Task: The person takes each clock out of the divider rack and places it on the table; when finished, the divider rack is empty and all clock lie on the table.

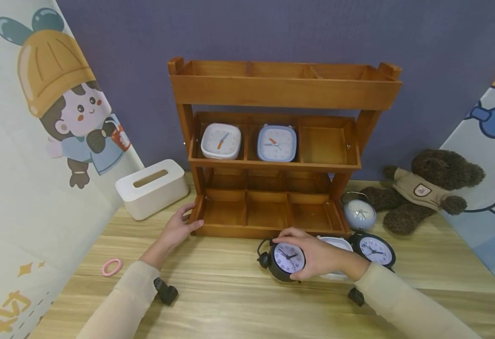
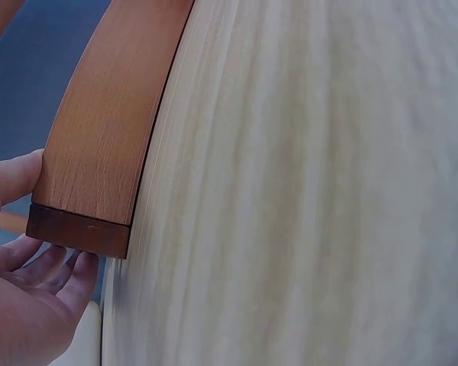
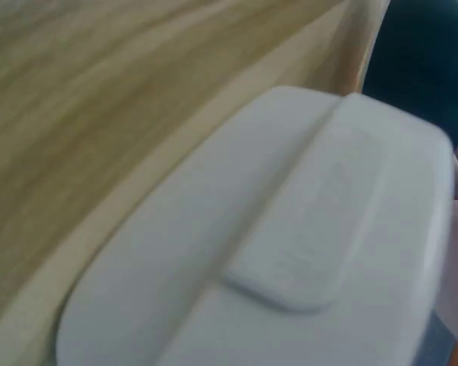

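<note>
My right hand [image 1: 308, 254] grips a black twin-bell alarm clock [image 1: 289, 257], thumb at its lower edge and fingers over its top. The clock is tilted in front of the wooden shelf [image 1: 268, 231], its white dial facing up. Behind that hand a white clock [image 1: 335, 243] is partly hidden; its blank casing [image 3: 313, 221] fills the right wrist view, with only a sliver of hand at the edge. My left hand [image 1: 177, 229] holds the shelf's lower left corner [image 2: 80, 229], thumb on one face and fingertips against the end. A white clock [image 1: 221, 141] and a blue clock [image 1: 277, 143] sit in the middle tier.
Right of the shelf stand a light-blue bell clock [image 1: 359, 215] and another black clock [image 1: 375, 250]. A brown teddy bear [image 1: 421, 188] lies behind them. At left are a white tissue box [image 1: 154, 190] and a pink ring [image 1: 112, 267] on the wood-grain table [image 1: 222, 301].
</note>
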### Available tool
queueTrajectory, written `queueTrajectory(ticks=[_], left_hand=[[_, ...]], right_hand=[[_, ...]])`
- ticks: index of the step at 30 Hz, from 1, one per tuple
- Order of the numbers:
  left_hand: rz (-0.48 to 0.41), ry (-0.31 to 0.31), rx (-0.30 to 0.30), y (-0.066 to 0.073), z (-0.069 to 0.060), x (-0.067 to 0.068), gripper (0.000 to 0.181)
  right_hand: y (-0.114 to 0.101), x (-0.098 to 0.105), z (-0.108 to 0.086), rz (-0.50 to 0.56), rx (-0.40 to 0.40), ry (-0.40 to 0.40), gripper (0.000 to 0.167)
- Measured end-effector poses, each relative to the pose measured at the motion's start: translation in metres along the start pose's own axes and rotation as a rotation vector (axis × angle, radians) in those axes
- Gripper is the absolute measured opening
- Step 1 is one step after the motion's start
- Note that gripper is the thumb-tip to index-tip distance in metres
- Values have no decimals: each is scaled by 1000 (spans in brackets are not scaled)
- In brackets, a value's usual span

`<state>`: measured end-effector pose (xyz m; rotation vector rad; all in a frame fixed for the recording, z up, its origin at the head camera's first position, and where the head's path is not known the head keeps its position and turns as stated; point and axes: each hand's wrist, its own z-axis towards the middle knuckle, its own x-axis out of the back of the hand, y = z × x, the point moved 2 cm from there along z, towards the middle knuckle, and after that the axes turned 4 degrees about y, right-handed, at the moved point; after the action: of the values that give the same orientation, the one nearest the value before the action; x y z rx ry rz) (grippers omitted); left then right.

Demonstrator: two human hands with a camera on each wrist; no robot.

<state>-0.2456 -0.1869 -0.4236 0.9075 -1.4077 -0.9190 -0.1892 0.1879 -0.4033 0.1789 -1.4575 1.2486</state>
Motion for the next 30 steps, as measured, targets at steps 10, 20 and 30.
queueTrajectory(ticks=[10,20,30], left_hand=[[-1,0,3,-1,0,1,67],[9,1,4,-1,0,1,67],[3,3,-1,-2,0,1,67]], right_hand=[[4,-5,5,-67,-100,-58,81],[4,-1,6,-92,-115,-140,79],[3,4,7,-110,-106,-196,80]])
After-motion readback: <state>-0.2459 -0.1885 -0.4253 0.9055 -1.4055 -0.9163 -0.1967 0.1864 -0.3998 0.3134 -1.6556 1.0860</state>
